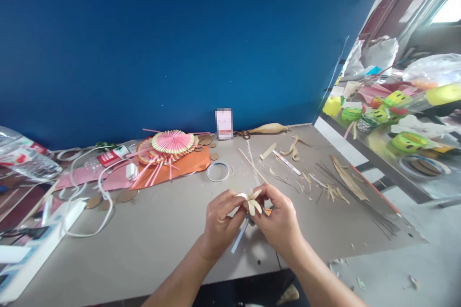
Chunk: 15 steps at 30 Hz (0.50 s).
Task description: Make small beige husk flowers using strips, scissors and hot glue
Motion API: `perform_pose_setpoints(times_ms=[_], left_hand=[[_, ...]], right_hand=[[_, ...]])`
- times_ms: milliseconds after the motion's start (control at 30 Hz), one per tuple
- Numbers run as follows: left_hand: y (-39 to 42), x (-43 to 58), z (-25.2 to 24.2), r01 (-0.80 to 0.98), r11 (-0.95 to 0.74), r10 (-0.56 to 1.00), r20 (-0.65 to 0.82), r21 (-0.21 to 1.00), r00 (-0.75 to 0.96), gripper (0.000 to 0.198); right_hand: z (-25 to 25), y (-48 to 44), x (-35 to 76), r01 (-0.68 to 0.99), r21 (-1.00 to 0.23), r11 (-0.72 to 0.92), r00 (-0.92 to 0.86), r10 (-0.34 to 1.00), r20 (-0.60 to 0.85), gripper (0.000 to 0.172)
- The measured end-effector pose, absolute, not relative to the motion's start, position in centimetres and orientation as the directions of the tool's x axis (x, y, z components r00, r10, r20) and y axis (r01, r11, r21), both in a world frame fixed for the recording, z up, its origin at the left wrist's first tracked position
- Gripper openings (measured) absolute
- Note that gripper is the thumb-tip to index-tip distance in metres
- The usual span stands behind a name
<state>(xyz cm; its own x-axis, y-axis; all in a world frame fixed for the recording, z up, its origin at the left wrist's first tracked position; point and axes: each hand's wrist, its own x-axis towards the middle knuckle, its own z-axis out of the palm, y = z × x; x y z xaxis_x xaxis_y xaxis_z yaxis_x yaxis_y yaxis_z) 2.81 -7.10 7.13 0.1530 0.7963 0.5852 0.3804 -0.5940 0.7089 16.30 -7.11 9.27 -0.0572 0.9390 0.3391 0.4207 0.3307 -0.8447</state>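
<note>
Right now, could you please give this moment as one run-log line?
pale cream petalled flower: held between left hand and right hand | beyond hands: round silvery ring on grey table

I see a smooth deep-blue wall (230, 48) standing behind a flat matte-grey bench (173, 230). To my right, past the wall's slanting edge, I make out a second grey table (370, 147), a pale grey floor (392, 276) and a brightly glaring window (448, 7).

Flower (255, 207): matt, husk-like. Tabletop (165, 240): smooth, matt. Leftmost bottle (38, 165): glossy plastic. Fan (175, 142): matt paper.
</note>
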Motion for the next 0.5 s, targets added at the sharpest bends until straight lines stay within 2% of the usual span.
perform_pose_setpoints(times_ms=[300,500], left_hand=[[-7.27,2.89,7.24,0.399,-0.598,0.786,0.606,0.696,0.121,0.014],[-7.38,2.8,7.45,0.419,-0.677,0.71,0.686,0.604,0.159,0.014]], right_hand=[[9.17,-7.27,16.44,0.362,-0.865,0.348,-0.073,0.935,0.346,0.007],[9.4,-7.46,16.58,0.312,-0.89,0.332,-0.109,0.943,0.314,0.009]])
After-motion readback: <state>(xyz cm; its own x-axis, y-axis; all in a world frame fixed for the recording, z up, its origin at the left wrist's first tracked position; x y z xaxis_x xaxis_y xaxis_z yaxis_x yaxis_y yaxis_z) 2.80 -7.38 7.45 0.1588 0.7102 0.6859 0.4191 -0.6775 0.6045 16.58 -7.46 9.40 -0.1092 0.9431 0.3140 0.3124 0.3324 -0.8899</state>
